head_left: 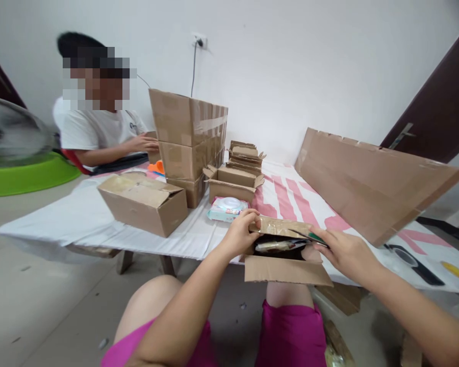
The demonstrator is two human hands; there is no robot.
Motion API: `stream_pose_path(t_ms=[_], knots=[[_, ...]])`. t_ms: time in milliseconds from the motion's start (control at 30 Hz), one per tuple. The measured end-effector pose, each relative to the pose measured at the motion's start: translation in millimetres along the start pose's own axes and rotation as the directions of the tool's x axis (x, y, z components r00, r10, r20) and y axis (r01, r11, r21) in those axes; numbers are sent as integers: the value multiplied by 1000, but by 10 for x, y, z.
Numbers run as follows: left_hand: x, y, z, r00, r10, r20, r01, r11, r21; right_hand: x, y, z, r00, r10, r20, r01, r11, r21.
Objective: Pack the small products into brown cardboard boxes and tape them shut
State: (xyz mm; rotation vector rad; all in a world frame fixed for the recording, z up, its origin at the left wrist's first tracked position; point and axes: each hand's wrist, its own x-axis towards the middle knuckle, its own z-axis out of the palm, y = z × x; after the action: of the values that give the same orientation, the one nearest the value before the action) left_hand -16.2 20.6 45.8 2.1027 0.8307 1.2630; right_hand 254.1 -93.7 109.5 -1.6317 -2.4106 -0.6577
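Observation:
An opened cardboard box (288, 270) sits at the table's near edge, above my knees. Its front flap hangs outward, and some thin packets (277, 245) show inside. My left hand (243, 235) grips the box's left end near the back flap (281, 226), its fingers curled over the cardboard. In my right hand (344, 251) is a pair of scissors (308, 235) with a green part at the grip. The blade points left across the back flap. My fingers hide most of the handle.
A wet-wipes pack (228, 209), an open box (232, 184) and a closed box (145, 204) lie to the left. Stacked boxes (176, 120) rise behind. A large cardboard sheet (361, 178) leans at right, near a tape roll (457, 271). Another person (99, 127) sits far left.

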Motion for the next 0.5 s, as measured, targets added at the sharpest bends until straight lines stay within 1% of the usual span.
stream_pose_path(t_ms=[67, 100, 200, 300, 400, 500], knots=[[2, -7, 4, 1000, -1, -4, 1, 1000, -2, 85, -45, 5, 998, -56, 8, 56, 992, -117], [3, -8, 5, 1000, -1, -5, 1, 1000, -4, 125, -57, 8, 997, -73, 17, 75, 986, -147], [4, -3, 7, 1000, 7, -13, -8, 1000, -17, 204, -113, -5, 993, -109, 51, 115, 981, -158], [5, -2, 14, 1000, 9, -20, -9, 999, -32, 205, -233, -38, 995, -80, 68, 90, 982, -169], [9, -14, 29, 999, -18, -30, 17, 1000, -19, 155, -366, -43, 998, -39, 58, 50, 977, -207], [15, -29, 50, 998, -38, -45, 38, 999, -4, 120, -448, -18, 998, -35, 48, 44, 976, -215]])
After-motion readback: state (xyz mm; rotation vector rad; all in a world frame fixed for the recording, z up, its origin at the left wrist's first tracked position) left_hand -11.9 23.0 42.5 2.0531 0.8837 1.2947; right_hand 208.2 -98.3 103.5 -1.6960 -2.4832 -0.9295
